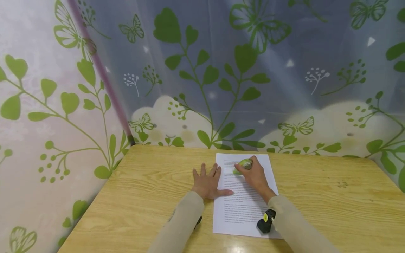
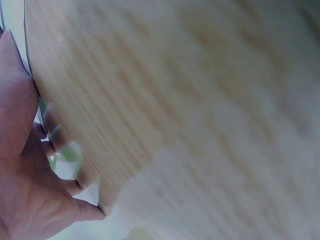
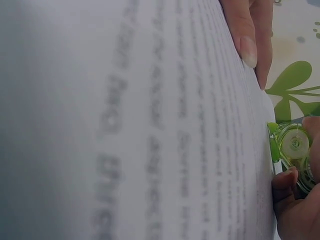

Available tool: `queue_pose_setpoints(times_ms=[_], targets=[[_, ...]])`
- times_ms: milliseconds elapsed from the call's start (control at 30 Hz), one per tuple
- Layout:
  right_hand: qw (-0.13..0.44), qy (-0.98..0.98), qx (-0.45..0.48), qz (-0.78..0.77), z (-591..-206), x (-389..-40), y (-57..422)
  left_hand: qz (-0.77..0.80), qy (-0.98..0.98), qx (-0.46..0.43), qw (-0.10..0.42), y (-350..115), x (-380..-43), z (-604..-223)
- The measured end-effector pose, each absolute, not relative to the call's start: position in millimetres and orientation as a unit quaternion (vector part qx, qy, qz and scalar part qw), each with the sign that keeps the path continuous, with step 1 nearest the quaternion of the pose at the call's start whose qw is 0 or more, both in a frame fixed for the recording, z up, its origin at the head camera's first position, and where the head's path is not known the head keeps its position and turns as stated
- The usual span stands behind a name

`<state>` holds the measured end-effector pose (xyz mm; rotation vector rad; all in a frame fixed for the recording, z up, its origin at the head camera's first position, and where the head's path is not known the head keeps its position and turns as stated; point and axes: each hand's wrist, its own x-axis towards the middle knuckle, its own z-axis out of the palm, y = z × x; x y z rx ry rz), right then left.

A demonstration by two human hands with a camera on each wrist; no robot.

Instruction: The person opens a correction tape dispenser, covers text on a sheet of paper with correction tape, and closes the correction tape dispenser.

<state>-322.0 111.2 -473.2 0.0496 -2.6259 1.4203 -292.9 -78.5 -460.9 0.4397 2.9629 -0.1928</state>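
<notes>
Fingers (image 1: 207,172) of the left hand (image 1: 209,182) lie straight and spread, flat on the wooden bench (image 1: 316,196), with the thumb touching the left edge of a printed sheet of paper (image 1: 243,207). The right hand (image 1: 254,175) grasps a green correction tape dispenser (image 1: 245,164) and holds it on the sheet's upper lines of text. Behind the bench hangs a leaf-patterned curtain (image 1: 221,70).
</notes>
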Motion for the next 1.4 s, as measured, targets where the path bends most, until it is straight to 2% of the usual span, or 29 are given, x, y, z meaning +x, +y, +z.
queue_pose_setpoints(times_ms=[1400], targets=[[0.080,-0.881,0.022,0.465,-473.2,-318.2,145.9,-0.055,0.985,0.150,0.070,-79.6,-291.9,-459.2]])
